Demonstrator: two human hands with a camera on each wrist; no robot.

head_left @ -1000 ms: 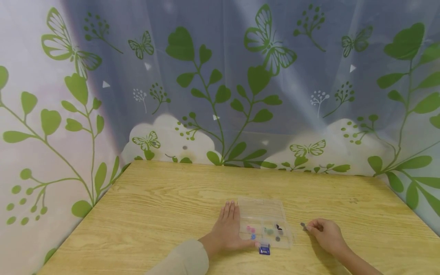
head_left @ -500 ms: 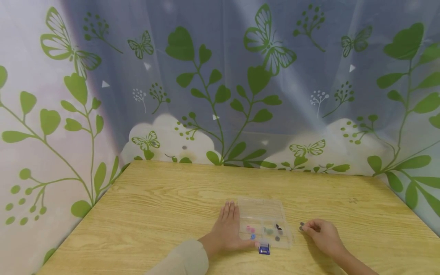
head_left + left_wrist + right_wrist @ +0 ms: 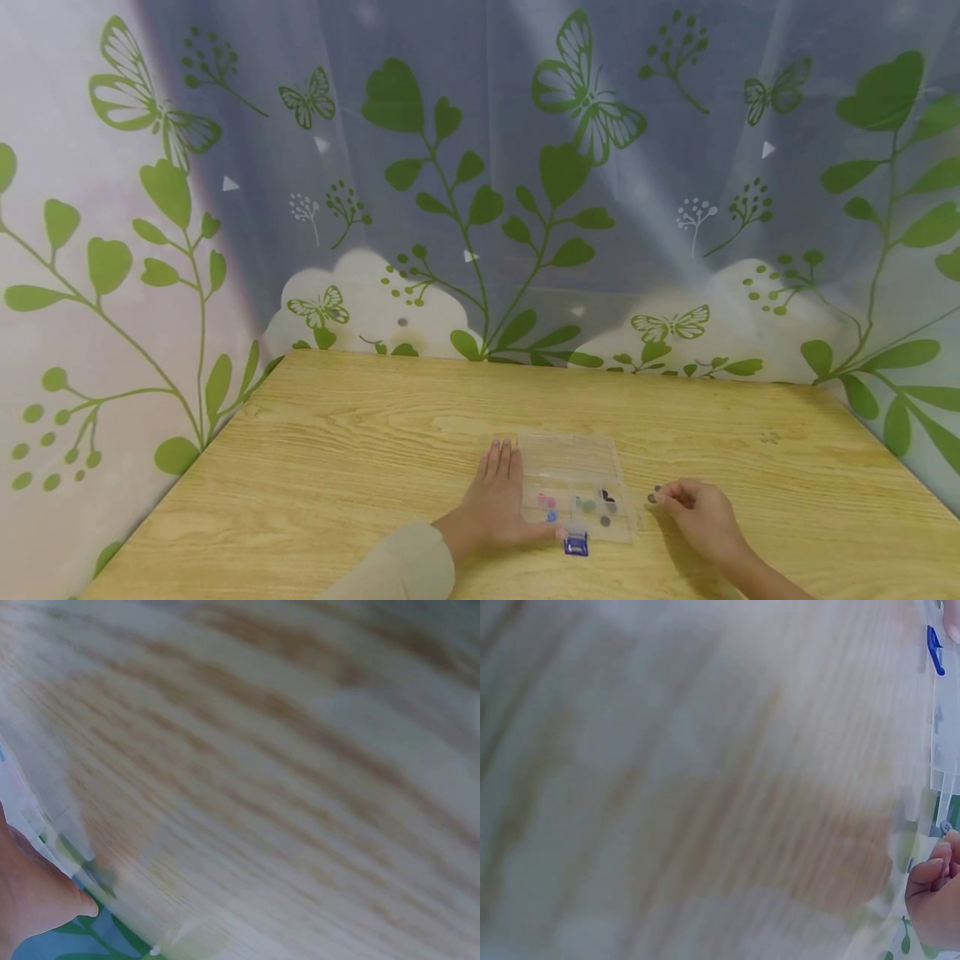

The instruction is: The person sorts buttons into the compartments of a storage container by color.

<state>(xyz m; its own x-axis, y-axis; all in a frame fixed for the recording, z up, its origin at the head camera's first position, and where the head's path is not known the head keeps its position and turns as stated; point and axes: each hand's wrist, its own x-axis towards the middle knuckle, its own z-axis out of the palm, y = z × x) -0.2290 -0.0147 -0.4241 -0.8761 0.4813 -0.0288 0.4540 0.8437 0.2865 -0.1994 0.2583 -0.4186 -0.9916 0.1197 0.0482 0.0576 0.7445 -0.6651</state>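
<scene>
A clear plastic compartment box (image 3: 551,531) lies on the table with its transparent lid (image 3: 567,456) folded back. My left hand (image 3: 495,506) rests along the box's left side, fingers straight, thumb reaching along the front edge toward the blue clasp (image 3: 577,544). Right of the box, my right hand (image 3: 707,515) pinches a dark grey button (image 3: 652,498) between thumb and fingertips. A second grey disc (image 3: 657,489) shows close behind it; whether it is also held I cannot tell. The right wrist view shows a button (image 3: 946,826) with holes at the fingertips.
Inside the box sit pink pieces (image 3: 546,500), blue pieces (image 3: 552,517), pale green pieces (image 3: 586,504), black pieces (image 3: 608,496) and a grey disc (image 3: 605,521) in separate compartments. The wood-grain table (image 3: 360,433) meets a patterned curtain (image 3: 487,167) at the back.
My right hand's fingertips and the grey discs have shifted slightly left, toward the box. The left hand and the box have stayed where they were.
</scene>
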